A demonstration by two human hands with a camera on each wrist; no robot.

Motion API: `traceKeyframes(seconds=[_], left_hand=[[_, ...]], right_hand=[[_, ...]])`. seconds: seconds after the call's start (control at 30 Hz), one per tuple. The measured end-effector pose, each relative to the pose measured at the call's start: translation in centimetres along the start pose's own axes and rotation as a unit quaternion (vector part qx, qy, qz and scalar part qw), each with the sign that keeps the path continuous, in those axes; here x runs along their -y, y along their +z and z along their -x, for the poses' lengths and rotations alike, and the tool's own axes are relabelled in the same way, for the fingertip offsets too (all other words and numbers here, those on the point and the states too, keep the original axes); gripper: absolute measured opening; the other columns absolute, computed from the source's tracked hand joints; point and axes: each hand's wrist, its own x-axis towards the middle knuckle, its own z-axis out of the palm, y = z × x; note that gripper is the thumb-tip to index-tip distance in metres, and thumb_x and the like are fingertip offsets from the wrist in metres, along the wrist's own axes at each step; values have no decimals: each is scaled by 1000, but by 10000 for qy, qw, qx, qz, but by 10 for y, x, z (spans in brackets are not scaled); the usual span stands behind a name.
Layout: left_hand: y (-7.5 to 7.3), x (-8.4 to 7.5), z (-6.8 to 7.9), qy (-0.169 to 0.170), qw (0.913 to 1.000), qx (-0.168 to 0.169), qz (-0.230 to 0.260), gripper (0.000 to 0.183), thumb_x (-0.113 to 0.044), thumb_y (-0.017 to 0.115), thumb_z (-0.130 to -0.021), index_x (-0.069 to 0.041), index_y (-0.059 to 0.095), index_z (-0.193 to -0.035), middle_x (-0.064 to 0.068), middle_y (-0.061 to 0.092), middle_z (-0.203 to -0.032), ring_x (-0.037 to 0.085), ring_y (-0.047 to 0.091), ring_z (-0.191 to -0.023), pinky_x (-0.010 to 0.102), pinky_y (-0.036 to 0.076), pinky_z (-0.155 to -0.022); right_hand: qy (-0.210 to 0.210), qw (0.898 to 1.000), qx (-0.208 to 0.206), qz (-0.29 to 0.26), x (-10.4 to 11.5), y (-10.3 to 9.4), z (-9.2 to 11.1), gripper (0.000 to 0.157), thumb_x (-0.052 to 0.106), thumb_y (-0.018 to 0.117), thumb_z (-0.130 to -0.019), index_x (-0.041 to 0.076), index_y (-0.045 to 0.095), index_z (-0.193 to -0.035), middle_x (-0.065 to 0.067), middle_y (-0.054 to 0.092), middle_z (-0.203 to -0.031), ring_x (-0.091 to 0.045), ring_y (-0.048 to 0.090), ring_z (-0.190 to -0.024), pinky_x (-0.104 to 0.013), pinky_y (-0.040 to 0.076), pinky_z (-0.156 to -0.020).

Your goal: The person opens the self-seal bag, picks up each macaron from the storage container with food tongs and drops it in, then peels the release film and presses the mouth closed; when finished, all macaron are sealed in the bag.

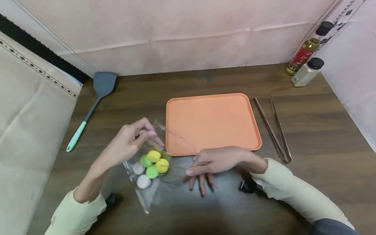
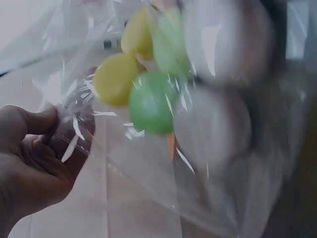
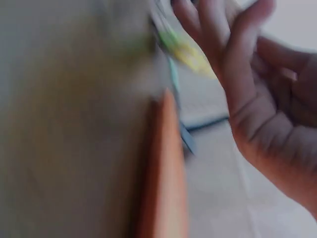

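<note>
A clear plastic bag (image 1: 148, 192) holds several round, thick pieces in yellow (image 1: 162, 165), green (image 1: 152, 172) and white (image 1: 144, 181). With thumb and fingers my left hand (image 1: 130, 140) pinches the bag's upper edge; the left wrist view shows the film bunched at the fingertips of that hand (image 2: 44, 153). To the right of the bag is my right hand (image 1: 212, 164), its fingers loosely spread and pointing down, with nothing gripped. Its wrist overlaps the near edge of an orange tray (image 1: 211, 124) in the head view.
Metal tongs (image 1: 274, 130) lie right of the tray. A spatula with a mint handle (image 1: 91, 109) rests at the left. In the back right corner stand an oil bottle (image 1: 304, 55) and a black-capped jar (image 1: 306, 73). Cloth-like walls (image 1: 188, 39) border the wooden table (image 1: 141, 94).
</note>
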Motion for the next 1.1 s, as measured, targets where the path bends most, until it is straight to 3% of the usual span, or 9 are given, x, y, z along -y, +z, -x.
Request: traceKeyframes(seconds=[0.1,0.17,0.23,0.33,0.47,0.63,0.73,0.87,1.1], left_hand=[[16,-4,4,219,9978,53,622,8,-1,58,-112,-3,66,-113,5,85,-101,13,81,-85,24,38,-51],[26,-8,5,382,9933,106,1086,13,0,57,-112,-2,67,-120,7,85,-105,19,83,-99,21,52,-65],[34,-11,4,482,9882,162,1447,19,-1,55,-113,-2,66,-129,9,84,-111,24,83,-105,22,49,-64],[44,-15,2,517,9797,216,1926,27,-1,53,-114,0,62,-139,13,82,-121,28,81,-112,22,57,-97],[55,-17,0,533,9702,115,2360,34,-1,53,-114,2,57,-148,20,79,-127,29,78,-119,31,57,-109],[67,-21,-1,483,9772,-435,2022,38,-4,59,-113,-2,61,-150,15,81,-122,10,79,-104,16,55,-82],[72,-23,-3,588,9731,-459,2178,37,-4,59,-113,-1,62,-149,17,80,-125,12,80,-106,17,56,-82],[77,-31,-8,977,9571,-124,2725,37,-4,56,-114,7,59,-149,26,75,-132,33,75,-124,41,58,-108],[82,-43,-10,977,9583,-191,2679,37,-7,58,-114,9,61,-147,23,78,-127,31,78,-119,40,58,-107]], right_hand=[[238,9957,174,874,8,-13,28,41,25,45,-120,1,74,-134,-11,84,-98,-42,77,-68,-51,65,-67],[363,9917,113,1227,13,-20,46,38,26,47,-120,5,77,-130,-6,84,-94,-29,76,-61,-46,65,-68],[469,9886,-45,1428,17,-27,64,36,25,49,-119,7,80,-126,-2,84,-93,-17,73,-56,-39,65,-67],[455,9848,-367,1638,24,-33,87,34,23,51,-118,10,82,-122,4,84,-95,-10,71,-55,-34,64,-64],[-18,9767,-728,2019,28,-40,110,31,18,53,-118,15,84,-118,9,84,-100,-5,71,-58,-30,60,-55],[-642,9579,-1162,2548,28,-46,131,29,9,57,-115,21,83,-118,15,81,-95,0,69,-69,-23,56,-53],[-794,9466,-1378,2803,27,-48,142,30,6,59,-113,25,82,-112,17,79,-96,-1,69,-71,-22,55,-56],[-1010,9361,-1576,2978,26,-48,152,34,0,60,-111,26,83,-113,15,80,-100,-2,73,-78,-20,55,-58],[-1391,9221,-1758,3154,24,-49,162,47,-8,62,-106,34,80,-114,19,79,-101,-1,73,-83,-20,58,-71]])
